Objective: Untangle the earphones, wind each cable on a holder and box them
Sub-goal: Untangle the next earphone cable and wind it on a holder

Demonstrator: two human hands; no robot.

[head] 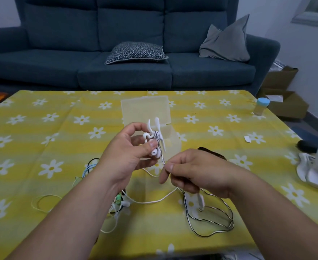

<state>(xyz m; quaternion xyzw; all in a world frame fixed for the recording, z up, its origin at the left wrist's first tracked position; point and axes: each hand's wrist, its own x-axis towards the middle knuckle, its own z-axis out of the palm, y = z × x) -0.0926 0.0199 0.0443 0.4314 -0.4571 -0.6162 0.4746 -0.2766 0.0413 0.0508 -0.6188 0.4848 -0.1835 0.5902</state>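
Striped cable (pixel 210 220) vanishes inside right hand (pixel 190 173); left hand (pixel 128 154) half-hides holder (pixel 157 128).

Cable tangle (pixel 125 203) partly hidden under L forearm (pixel 90 203).

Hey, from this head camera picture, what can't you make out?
All in the head view:
Box inside: largely covered by the left hand and the holder it grips.
Tangle of other earphones: partly behind the left forearm; count unclear.
Striped cable past the right hand pinch: hidden by its fingers.
White object: cut off by the right edge, blurred.
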